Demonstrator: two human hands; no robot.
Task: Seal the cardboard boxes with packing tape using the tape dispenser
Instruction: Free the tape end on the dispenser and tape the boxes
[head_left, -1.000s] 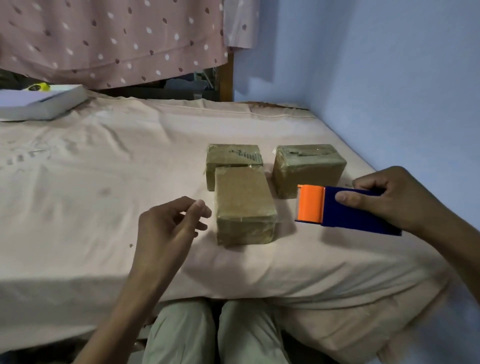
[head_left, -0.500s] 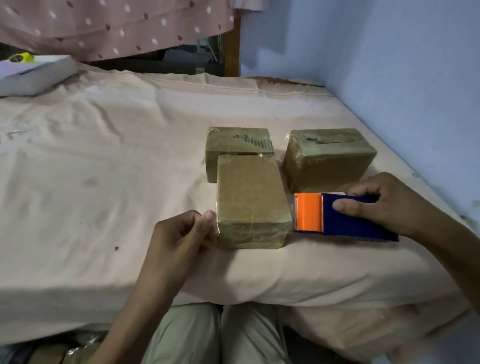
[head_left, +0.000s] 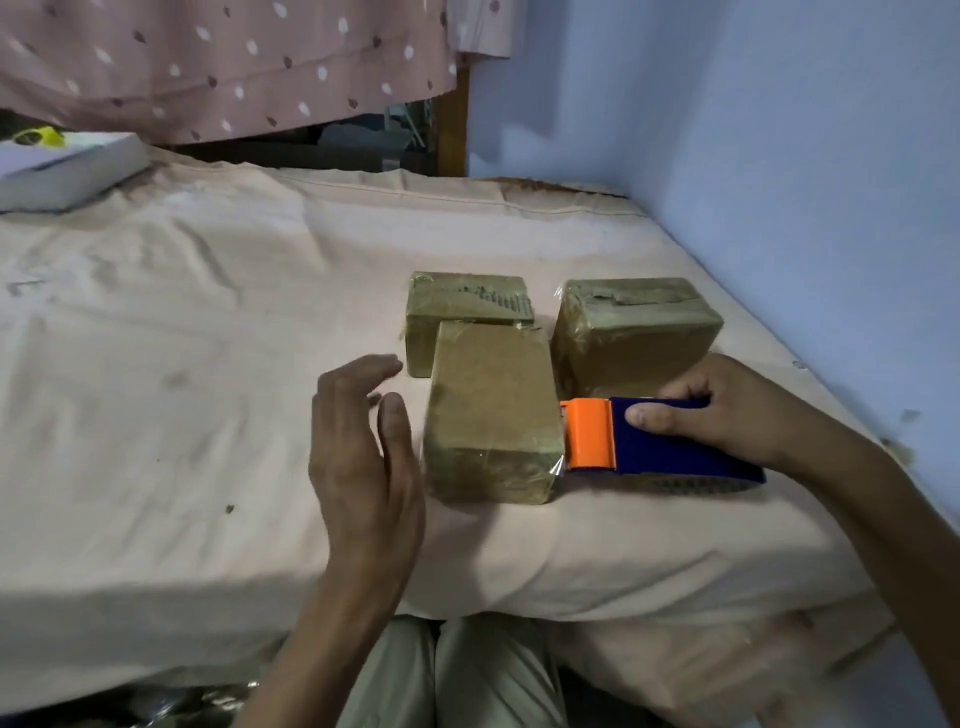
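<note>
Three brown cardboard boxes lie on the bed, all shiny with clear tape. The nearest box (head_left: 491, 410) stands lengthwise near the bed's front edge. Behind it sits a second box (head_left: 467, 306), and a third box (head_left: 634, 332) lies to the back right. My right hand (head_left: 727, 410) grips the blue tape dispenser (head_left: 675, 447); its orange front end (head_left: 589, 434) meets the nearest box's right side, where a bit of clear tape shows. My left hand (head_left: 363, 447) hovers with straight fingers just left of that box, apart from it.
The bed (head_left: 208, 415) is covered with a wrinkled pink sheet. A white flat box (head_left: 67, 171) with a yellow item lies at the back left. A blue wall (head_left: 779, 182) runs along the right. A dotted pink curtain hangs behind. My knees show below the bed edge.
My left hand let go of the nearest box's left front corner and opened beside it. The dispenser moved left until its orange end reached the box's right side.
</note>
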